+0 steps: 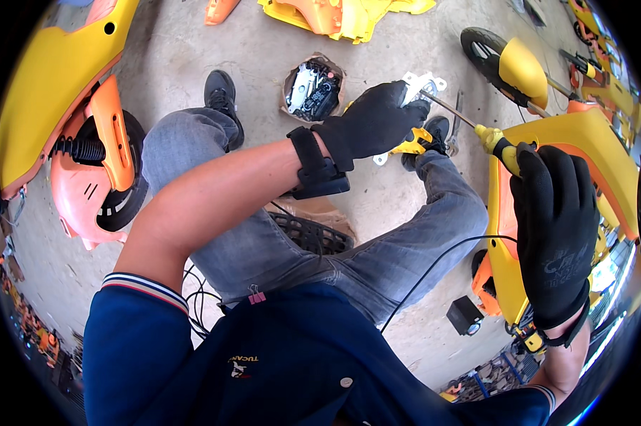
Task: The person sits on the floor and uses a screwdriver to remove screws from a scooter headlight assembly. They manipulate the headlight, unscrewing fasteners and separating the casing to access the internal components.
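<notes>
Watching from afar, I see a grey concrete floor (398, 58) running under yellow-and-orange vehicle bodywork (68, 82) on both sides, partly cut off by the dark rim. I count one open carton (287, 106) of jumbled parts between two black shoes (219, 88), a left hand (374, 119) and a right hand (558, 206), both black-gloved, one screwdriver (488, 137) and one pale metal bracket (427, 86). My right fingers close on the screwdriver's yellow-and-black handle; my left grips the bracket, held out in front. The left fingertips are partly hidden, and I can't tell whether the tip sits in a screw.
</notes>
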Demonstrator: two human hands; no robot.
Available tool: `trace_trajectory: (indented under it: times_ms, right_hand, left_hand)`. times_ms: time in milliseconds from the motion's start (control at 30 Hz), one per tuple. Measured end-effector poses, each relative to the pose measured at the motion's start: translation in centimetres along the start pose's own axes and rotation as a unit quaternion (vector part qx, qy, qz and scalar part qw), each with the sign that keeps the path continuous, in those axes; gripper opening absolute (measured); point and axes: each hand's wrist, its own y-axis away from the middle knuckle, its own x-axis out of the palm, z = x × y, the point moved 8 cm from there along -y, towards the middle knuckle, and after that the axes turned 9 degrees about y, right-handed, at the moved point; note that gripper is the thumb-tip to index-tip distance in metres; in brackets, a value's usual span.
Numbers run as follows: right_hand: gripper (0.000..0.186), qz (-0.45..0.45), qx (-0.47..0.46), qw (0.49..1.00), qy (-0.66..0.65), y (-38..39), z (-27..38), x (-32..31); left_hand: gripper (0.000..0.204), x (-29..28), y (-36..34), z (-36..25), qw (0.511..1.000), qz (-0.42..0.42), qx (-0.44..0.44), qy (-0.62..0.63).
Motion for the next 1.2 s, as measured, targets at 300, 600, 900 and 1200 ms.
trace_trajectory:
  times_ms: [300, 600, 900, 1200]
  right_hand:
    - [0.036, 0.058, 0.153, 0.953, -0.254, 0.3, -1.9, 2.0]
    - [0.047, -0.05, -0.023, 0.997, 0.056, 0.3, 0.2, 0.0]
    - [0.031, 0.027, 0.112, 0.98, -0.163, 0.0, -2.0, 1.5]
    - [0.042, -0.002, 0.057, 0.987, -0.147, 0.6, -0.9, 1.5]
  left_hand:
    - [0.028, -0.4, 0.0, -0.3, 1.0, -0.014, 0.017, -0.019]
    - [0.031, -0.4, 0.1, -0.4, 0.997, -0.028, 0.043, -0.049]
    - [0.03, -0.5, 0.6, -1.0, 0.996, -0.039, 0.045, -0.06]
    - [0.027, -0.7, 0.7, -2.2, 0.992, -0.047, 0.062, -0.099]
